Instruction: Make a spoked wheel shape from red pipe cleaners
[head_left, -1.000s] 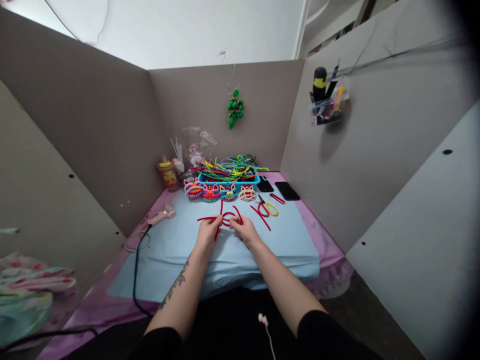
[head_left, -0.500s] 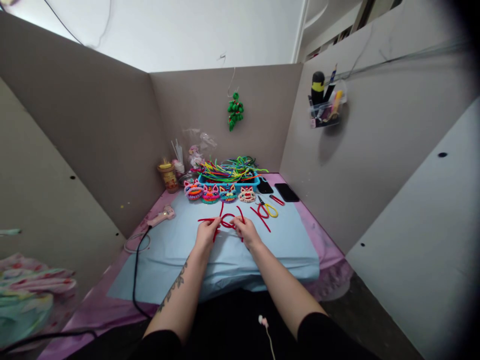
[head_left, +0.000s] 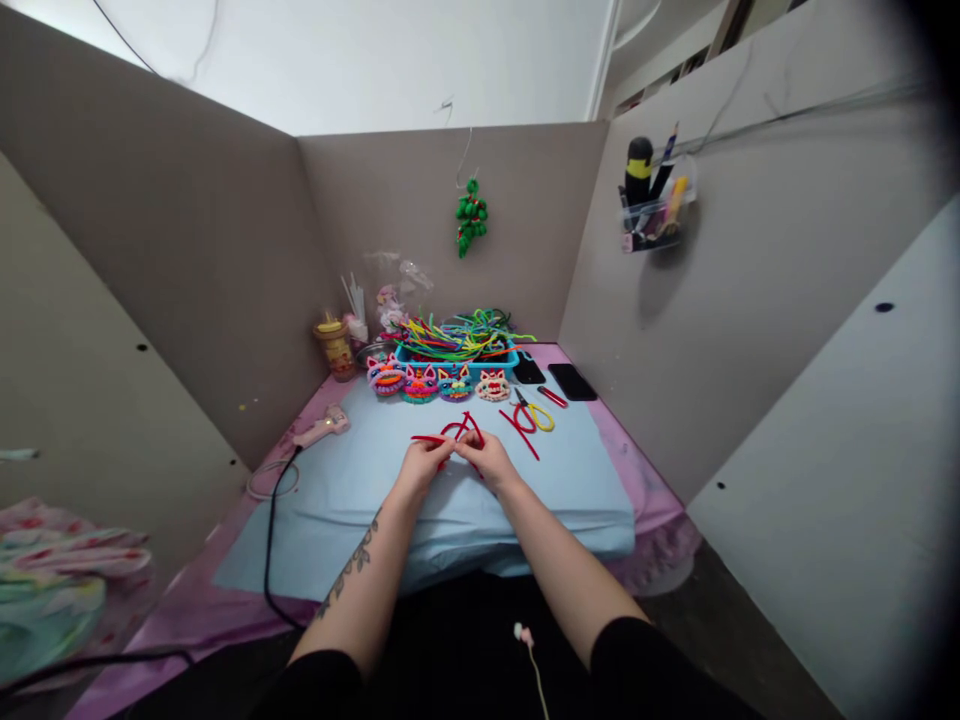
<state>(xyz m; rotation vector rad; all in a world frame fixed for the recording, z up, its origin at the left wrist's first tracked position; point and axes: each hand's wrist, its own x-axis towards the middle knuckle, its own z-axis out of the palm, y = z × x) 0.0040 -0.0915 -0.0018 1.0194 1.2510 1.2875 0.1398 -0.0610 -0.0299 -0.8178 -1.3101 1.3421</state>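
Note:
Both of my hands meet over the light blue mat (head_left: 360,500) and pinch a looped red pipe cleaner (head_left: 456,432). My left hand (head_left: 422,464) grips its left side with closed fingers. My right hand (head_left: 484,456) grips the right side, fingers pinched. The loop and several loose red ends stick up beyond my fingertips. A loose straight red pipe cleaner (head_left: 522,435) lies just right of my right hand, beside yellow-handled scissors (head_left: 535,412).
A blue tray (head_left: 457,356) heaped with coloured pipe cleaners stands at the back, with several small finished cat-face pieces (head_left: 439,383) in front. A pink glue gun (head_left: 322,429) with black cord lies left. Two phones (head_left: 571,381) lie right. Cardboard walls enclose the desk.
My hands have drawn closer together and the red loop has tightened and shrunk. Its left end now sticks out shorter.

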